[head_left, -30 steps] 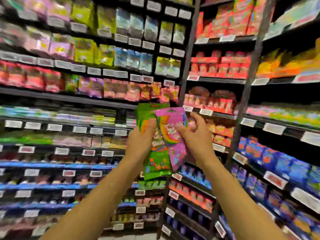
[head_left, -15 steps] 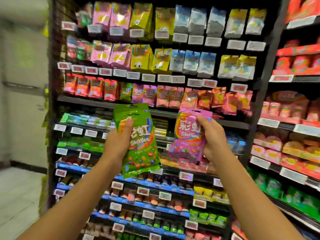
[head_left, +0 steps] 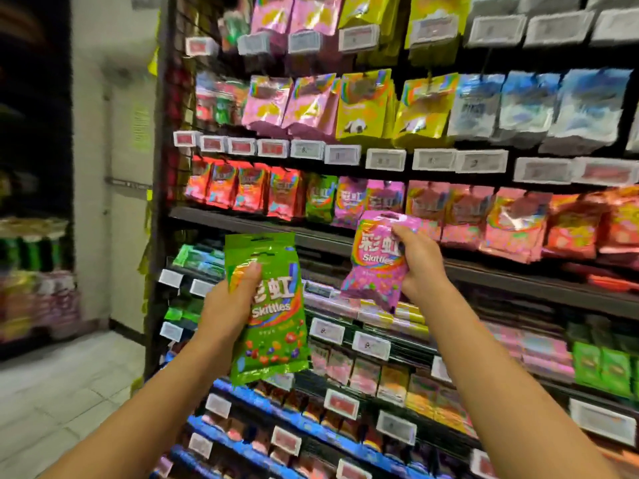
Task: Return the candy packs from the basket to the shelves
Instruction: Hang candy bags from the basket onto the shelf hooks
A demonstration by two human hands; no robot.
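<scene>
While shelves [head_left: 345, 236] loom nearer, pink pack [head_left: 375, 261] has risen.

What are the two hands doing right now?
Left hand: holding the green Skittles pack.
Right hand: holding the pink Skittles pack.

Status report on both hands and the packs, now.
Left hand grips green Skittles pack. Right hand grips pink Skittles pack, raised near hanging pink packs. Nothing between.
</scene>
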